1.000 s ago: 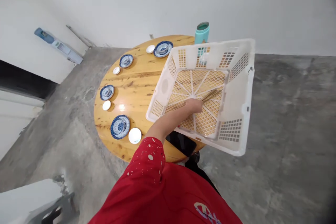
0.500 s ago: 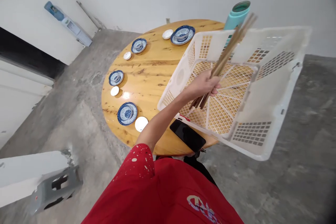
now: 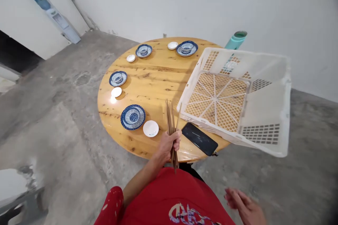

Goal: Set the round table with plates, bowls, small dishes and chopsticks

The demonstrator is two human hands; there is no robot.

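My left hand (image 3: 169, 144) is closed round a bundle of brown chopsticks (image 3: 169, 116), held over the near edge of the round wooden table (image 3: 155, 88). Their upper ends fan apart slightly; the lower ends point at my red shirt. Low on the right, my right hand (image 3: 245, 205) hangs away from the table, a little blurred, its fingers loosely apart with nothing in them. Nearest the chopsticks are a small white bowl (image 3: 151, 128) and a black phone (image 3: 200, 139). Left of that bowl, a blue-patterned plate (image 3: 123, 121) carries a matching bowl (image 3: 132, 116).
A white plastic crate (image 3: 266, 70) sits on the table's right side and juts past its edge. Behind it stands a teal container (image 3: 236, 41). More blue plates with bowls and small white dishes line the far and left rim. A water dispenser (image 3: 59, 19) stands by the wall.
My left hand has drawn the chopsticks out from above the crate, back and left to the table's near edge. My right hand has come into view at lower right.
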